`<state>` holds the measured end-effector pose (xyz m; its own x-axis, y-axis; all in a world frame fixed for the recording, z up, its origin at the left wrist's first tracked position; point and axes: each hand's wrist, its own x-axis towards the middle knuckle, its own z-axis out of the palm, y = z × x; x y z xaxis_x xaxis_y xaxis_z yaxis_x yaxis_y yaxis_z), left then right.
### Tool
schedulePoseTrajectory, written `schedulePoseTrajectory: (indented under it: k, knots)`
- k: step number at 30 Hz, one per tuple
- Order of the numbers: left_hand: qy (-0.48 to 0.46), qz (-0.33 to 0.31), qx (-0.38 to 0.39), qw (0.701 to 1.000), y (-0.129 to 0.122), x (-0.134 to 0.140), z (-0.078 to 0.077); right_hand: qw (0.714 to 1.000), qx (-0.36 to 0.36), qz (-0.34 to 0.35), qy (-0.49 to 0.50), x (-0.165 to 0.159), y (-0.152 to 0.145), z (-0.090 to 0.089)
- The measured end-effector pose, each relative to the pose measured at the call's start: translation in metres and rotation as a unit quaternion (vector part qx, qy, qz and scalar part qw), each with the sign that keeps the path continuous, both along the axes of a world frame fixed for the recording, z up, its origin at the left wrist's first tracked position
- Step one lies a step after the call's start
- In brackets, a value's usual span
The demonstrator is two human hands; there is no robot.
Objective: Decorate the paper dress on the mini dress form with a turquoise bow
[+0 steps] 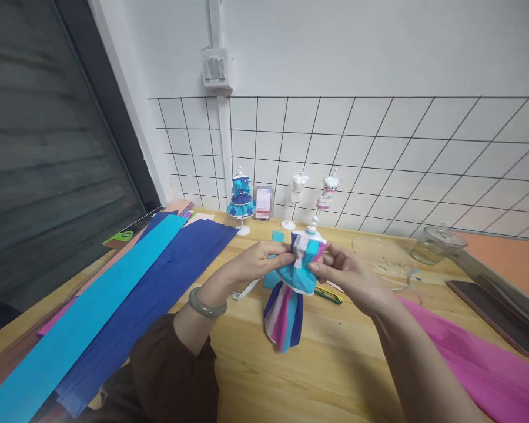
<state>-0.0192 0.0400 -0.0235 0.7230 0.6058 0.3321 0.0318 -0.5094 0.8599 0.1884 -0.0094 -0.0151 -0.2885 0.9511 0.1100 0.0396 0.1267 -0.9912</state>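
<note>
A miniature white dress form (312, 228) is held up before me, dressed in a small bodice (306, 252) of white, turquoise, purple and pink strips. My left hand (267, 258) pinches the bodice's left side, thumb toward the front. On the other side, my right hand (346, 273) grips it with the thumb pressed on the turquoise part. Below the bodice shows a fan-shaped striped piece (284, 320) in blue, pink, white and turquoise; whether it is joined to the bodice I cannot tell. Fingers behind the form are partly hidden.
Long turquoise (101, 305) and dark blue crepe paper (167, 294) strips cover the left. Pink paper (471, 352), a phone (494, 314) and a glass jar (436, 247) lie right. A cutter (329, 295) is behind the form. Small dressed forms (240, 200) stand along the wall.
</note>
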Motion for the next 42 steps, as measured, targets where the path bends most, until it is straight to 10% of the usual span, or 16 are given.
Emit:
schedulePoseTrajectory:
  k: [26,35,42]
  knots:
    - [0.049,0.077,0.062,0.994,-0.022,0.008,0.017,0.997,-0.043,-0.033,-0.059,0.002,-0.002,-0.001]
    - [0.049,0.118,0.029,0.991,-0.007,0.002,0.001,0.991,-0.036,-0.096,-0.083,0.017,0.015,-0.014]
    - [0.123,0.162,0.169,0.964,-0.009,0.011,-0.010,0.990,-0.056,-0.127,-0.025,0.022,0.027,-0.024]
